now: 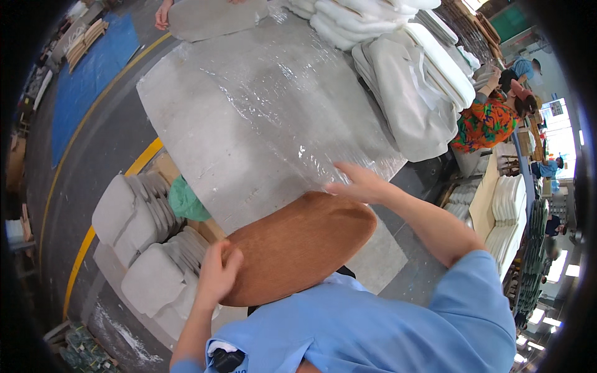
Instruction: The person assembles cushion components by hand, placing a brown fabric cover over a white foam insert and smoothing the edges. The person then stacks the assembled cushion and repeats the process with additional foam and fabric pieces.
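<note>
A brown, curved panel with a wood-like surface (298,248) lies tilted in front of my body, its lower edge close to my blue shirt. Curled fingers of my left hand (219,272) grip its left end. My right hand (359,184) is at the panel's far edge toward the right, fingers stretched apart and somewhat blurred. Whether it touches the panel or the film, I cannot tell. Clear plastic film (267,105) lies wrinkled across the grey tabletop (186,124) beyond the panel.
Grey padded pieces (404,93) and white padding (360,22) are piled at the far right. Stacked grey cushions (140,217) stand at the left by a green bag (186,199). Another person's hand (163,15) is beside a grey piece (217,17) at the table's far end.
</note>
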`<state>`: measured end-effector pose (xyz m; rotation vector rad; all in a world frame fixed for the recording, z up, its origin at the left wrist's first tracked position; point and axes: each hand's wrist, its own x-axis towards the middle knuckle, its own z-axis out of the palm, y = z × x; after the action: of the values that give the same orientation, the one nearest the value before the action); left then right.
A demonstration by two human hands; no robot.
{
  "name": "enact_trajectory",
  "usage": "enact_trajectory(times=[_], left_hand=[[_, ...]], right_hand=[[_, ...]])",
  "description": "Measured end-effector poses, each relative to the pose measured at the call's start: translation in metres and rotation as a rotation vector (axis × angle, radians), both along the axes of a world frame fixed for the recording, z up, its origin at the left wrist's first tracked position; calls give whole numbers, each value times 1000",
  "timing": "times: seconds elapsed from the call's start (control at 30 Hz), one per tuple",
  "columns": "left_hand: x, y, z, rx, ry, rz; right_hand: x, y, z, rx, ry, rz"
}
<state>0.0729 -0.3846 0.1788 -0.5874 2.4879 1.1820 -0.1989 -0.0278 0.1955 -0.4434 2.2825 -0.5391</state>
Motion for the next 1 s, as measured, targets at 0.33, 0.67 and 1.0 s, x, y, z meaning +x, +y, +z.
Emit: enact_trajectory(times=[0.33, 0.67, 1.0], left_hand=[[35, 21, 22, 20, -514, 175], [10, 7, -34, 29, -614, 279], [3, -6, -70, 108, -581, 370]], right_hand=[[55, 6, 18, 330, -464, -116], [29, -9, -36, 460, -439, -146], [28, 5, -77, 361, -428, -292]])
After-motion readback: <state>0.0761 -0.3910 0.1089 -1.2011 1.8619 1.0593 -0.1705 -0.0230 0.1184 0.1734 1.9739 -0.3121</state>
